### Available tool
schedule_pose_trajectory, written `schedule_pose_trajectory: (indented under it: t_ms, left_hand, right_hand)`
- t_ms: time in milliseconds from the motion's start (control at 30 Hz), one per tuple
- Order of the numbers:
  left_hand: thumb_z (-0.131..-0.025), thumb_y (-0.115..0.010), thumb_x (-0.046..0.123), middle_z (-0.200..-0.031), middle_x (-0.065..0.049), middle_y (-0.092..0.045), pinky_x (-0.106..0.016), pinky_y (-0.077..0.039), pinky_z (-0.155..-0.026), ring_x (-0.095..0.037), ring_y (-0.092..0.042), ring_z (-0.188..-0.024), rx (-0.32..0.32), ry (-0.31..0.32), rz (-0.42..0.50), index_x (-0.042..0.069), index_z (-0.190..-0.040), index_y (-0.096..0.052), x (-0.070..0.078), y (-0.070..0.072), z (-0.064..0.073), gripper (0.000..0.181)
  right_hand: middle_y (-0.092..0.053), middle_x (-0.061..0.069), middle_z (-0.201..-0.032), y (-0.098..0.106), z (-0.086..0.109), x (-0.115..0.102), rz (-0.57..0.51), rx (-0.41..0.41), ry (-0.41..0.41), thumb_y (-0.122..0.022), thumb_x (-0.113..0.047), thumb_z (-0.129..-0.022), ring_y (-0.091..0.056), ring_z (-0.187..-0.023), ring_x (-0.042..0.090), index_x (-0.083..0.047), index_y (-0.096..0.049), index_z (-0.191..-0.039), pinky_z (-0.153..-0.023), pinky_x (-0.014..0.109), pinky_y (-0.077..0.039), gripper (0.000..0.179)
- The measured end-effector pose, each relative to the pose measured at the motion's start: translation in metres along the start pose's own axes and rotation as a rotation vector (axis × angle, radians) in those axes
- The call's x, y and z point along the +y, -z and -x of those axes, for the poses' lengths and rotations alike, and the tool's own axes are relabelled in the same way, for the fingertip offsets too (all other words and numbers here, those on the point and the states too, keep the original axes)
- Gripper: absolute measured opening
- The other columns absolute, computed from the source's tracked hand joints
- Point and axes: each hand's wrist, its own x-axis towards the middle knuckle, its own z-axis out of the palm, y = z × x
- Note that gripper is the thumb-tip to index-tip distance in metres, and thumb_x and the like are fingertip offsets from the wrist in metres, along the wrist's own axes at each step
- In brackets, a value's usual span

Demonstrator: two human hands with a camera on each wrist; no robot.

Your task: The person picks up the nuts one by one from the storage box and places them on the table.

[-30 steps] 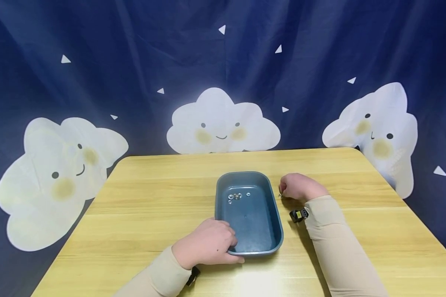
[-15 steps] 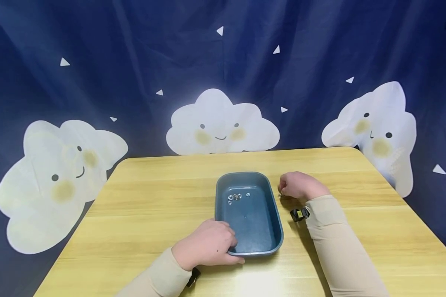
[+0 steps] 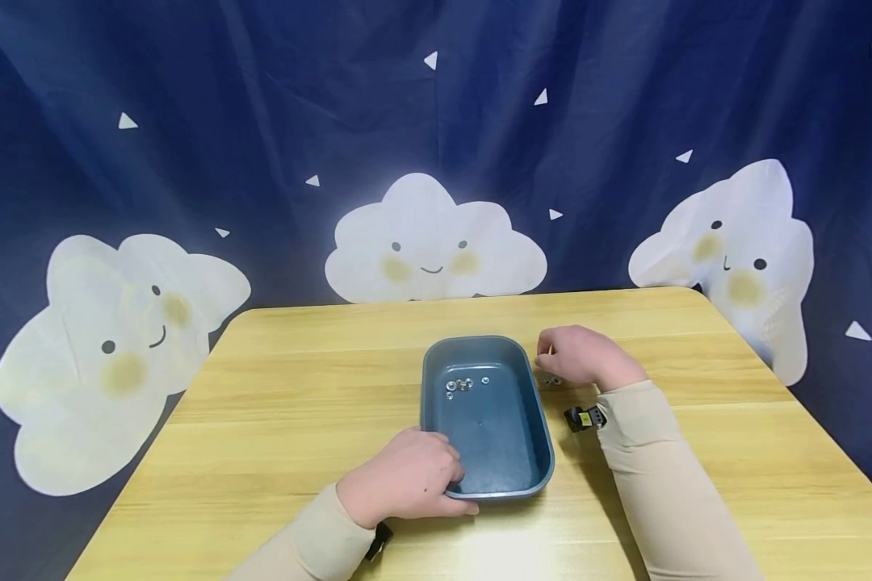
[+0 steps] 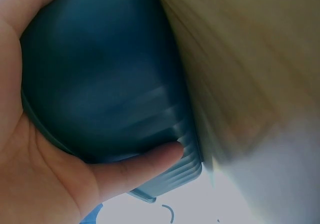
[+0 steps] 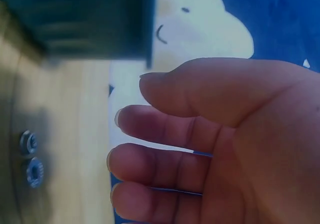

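My left hand (image 3: 407, 476) grips the near-left corner of a dark blue-green plastic bin (image 3: 490, 495). Its thumb (image 4: 145, 166) lies along the bin's outer wall in the left wrist view, while the fingers curl over the rim inside. Several small metal nuts (image 3: 451, 386) lie on the bin's floor toward its far left. My right hand (image 3: 584, 355) hovers just right of the bin, fingers loosely bent and nothing visible between them. In the right wrist view, two ring-shaped metal nuts (image 5: 34, 172) rest on the table, apart from the fingertips (image 5: 131, 120).
The bin stands on a light wood-grain table (image 3: 298, 387) with rounded far corners. Behind the table hangs a dark blue curtain (image 3: 276, 97) printed with white clouds and small triangles. A small black camera (image 3: 584, 419) sits at my right wrist.
My right hand has lifted slightly off the table and its fingers have loosened, uncovering the two nuts beneath it. The left hand and the bin have stayed in place.
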Motion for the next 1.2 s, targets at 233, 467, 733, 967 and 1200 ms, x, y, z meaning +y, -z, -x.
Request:
schedule_pose_trajectory:
  t_ms: [233, 467, 733, 967, 1200]
  left_hand:
    - [-0.087, -0.062, 0.068, -0.059, 0.019, -0.040, -0.025, -0.031, -0.052, -0.005, -0.047, -0.063, -0.004, 0.002, -0.004, 0.028, -0.056, -0.048, 0.000, 0.001, 0.000, 0.053]
    - [-0.087, -0.062, 0.069, -0.059, 0.020, -0.041, -0.025, -0.032, -0.052, -0.005, -0.047, -0.063, -0.004, 0.001, 0.004, 0.029, -0.057, -0.050, 0.000, 0.000, 0.000, 0.052]
    - [-0.087, -0.062, 0.069, -0.060, 0.019, -0.042, -0.025, -0.032, -0.052, -0.005, -0.048, -0.063, 0.006, -0.006, -0.004, 0.029, -0.057, -0.051, -0.001, 0.000, 0.000, 0.051]
    - [-0.087, -0.062, 0.068, -0.059, 0.018, -0.043, -0.025, -0.033, -0.052, -0.006, -0.050, -0.063, 0.003, -0.008, -0.004, 0.028, -0.057, -0.051, -0.001, 0.002, -0.001, 0.052]
    - [-0.087, -0.063, 0.068, -0.059, 0.019, -0.042, -0.026, -0.031, -0.052, -0.006, -0.050, -0.065, -0.006, -0.005, 0.001, 0.029, -0.058, -0.052, 0.000, 0.004, 0.001, 0.050]
  right_hand:
    - [-0.064, -0.005, -0.083, 0.009, 0.007, -0.018, 0.008, 0.055, 0.012, -0.064, -0.027, -0.094, -0.057, -0.076, 0.019, -0.019, -0.069, -0.092, -0.072, 0.040, -0.046, 0.009]
    - [-0.061, -0.006, -0.078, 0.016, 0.013, -0.031, 0.019, 0.091, 0.045, -0.065, -0.026, -0.094, -0.055, -0.071, 0.016, -0.020, -0.069, -0.093, -0.069, 0.039, -0.045, 0.008]
    - [-0.059, -0.007, -0.075, 0.018, 0.016, -0.046, 0.028, 0.109, 0.117, -0.068, -0.022, -0.094, -0.053, -0.068, 0.013, -0.018, -0.069, -0.095, -0.068, 0.038, -0.046, 0.005]
    - [-0.063, -0.010, -0.083, 0.015, 0.014, -0.064, 0.042, 0.103, 0.172, -0.067, -0.023, -0.094, -0.056, -0.075, 0.014, -0.022, -0.067, -0.092, -0.072, 0.038, -0.048, 0.003]
    - [-0.062, -0.009, -0.084, 0.004, 0.008, -0.084, 0.050, 0.068, 0.195, -0.067, -0.022, -0.093, -0.056, -0.075, 0.015, -0.019, -0.069, -0.094, -0.072, 0.036, -0.048, 0.003]
